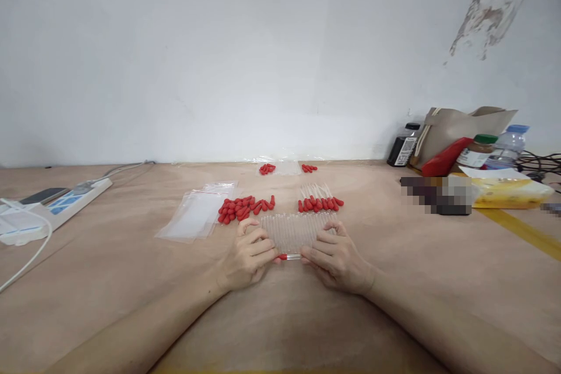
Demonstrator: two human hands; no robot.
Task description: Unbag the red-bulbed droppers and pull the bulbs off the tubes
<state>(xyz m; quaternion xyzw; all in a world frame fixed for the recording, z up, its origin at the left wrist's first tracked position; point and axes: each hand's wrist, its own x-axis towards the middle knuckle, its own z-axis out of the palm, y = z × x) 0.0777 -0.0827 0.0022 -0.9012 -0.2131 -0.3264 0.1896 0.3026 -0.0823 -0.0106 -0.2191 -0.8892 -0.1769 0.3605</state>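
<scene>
My left hand is closed, pinching a small red rubber bulb near the table's front. Between the fingers of my right hand, also closed, is a clear dropper tube. Bulb and tube meet end to end; how far the tube sits inside is too small to tell. Just beyond lies a row of clear tubes, its sides partly hidden by my hands. A pile of loose red bulbs lies behind my left hand. Behind my right hand are several droppers with red bulbs, their pale stems pointing away.
Clear plastic bags lie left of the bulb pile. Bagged red-bulbed pieces rest by the wall. A power strip with cables is far left. A dark bottle, a grey bag and a yellow packet stand right.
</scene>
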